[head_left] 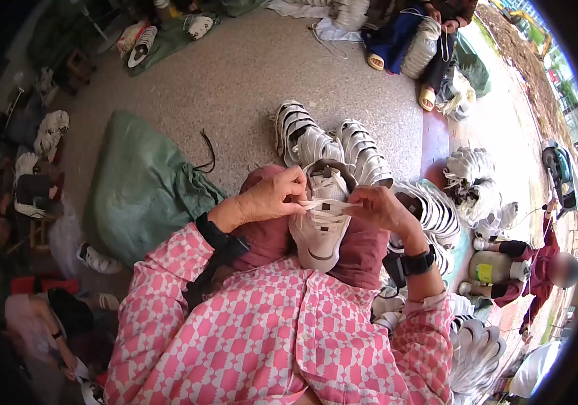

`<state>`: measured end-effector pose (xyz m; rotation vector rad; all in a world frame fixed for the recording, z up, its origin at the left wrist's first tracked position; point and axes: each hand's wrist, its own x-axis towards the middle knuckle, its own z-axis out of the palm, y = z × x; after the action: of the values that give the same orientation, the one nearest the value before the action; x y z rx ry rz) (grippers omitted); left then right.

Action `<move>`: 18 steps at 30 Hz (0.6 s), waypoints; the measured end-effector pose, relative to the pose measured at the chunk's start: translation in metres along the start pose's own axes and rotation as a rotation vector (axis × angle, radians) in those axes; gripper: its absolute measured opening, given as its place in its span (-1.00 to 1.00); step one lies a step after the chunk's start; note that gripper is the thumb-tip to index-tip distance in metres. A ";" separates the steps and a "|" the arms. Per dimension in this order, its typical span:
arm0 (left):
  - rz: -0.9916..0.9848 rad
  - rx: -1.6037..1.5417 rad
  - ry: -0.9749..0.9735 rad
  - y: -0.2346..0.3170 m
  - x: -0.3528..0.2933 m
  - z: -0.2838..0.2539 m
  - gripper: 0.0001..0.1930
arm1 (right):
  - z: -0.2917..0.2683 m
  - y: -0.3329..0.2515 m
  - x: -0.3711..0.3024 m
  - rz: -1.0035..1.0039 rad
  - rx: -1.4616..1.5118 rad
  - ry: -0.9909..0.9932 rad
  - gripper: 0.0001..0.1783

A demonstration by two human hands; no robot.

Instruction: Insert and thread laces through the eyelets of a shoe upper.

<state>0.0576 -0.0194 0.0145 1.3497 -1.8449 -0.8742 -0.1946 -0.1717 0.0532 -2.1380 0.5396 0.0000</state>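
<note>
A white sneaker rests on my lap between my thighs, its toe toward me and its dark-lined opening away. White shoelaces stretch across its upper from one hand to the other. My left hand pinches the lace at the shoe's left side, thumb and forefinger pressed together. On the other side my right hand is closed on the lace too, its fingertips close to the shoe. Lower on the tongue, laces cross through the eyelets. Rows of nested white shoes lie just beyond my knees.
A green sack slumps on the floor to my left, a dark cord beside it. More stacked shoes lie along my right. Ahead, another person handles a bundle of shoes. Other people sit at the left and right edges. A large jug stands at right.
</note>
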 end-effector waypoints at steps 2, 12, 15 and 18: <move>0.125 0.011 0.033 0.003 0.001 0.001 -0.77 | 0.000 0.003 0.002 -0.011 -0.001 0.000 -0.79; -0.163 -0.122 -0.088 0.017 -0.001 0.003 -0.79 | 0.007 0.003 -0.004 0.000 -0.037 0.095 -0.72; -0.161 -0.009 -0.057 0.014 -0.001 0.006 -0.78 | 0.017 -0.001 -0.003 0.035 -0.231 0.224 -0.71; -0.159 0.047 -0.014 0.015 0.003 0.009 -0.73 | 0.030 0.017 -0.006 -0.071 -0.437 0.390 -0.66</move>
<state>0.0421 -0.0174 0.0226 1.5406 -1.7974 -0.9276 -0.2006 -0.1546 0.0238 -2.6023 0.7406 -0.3760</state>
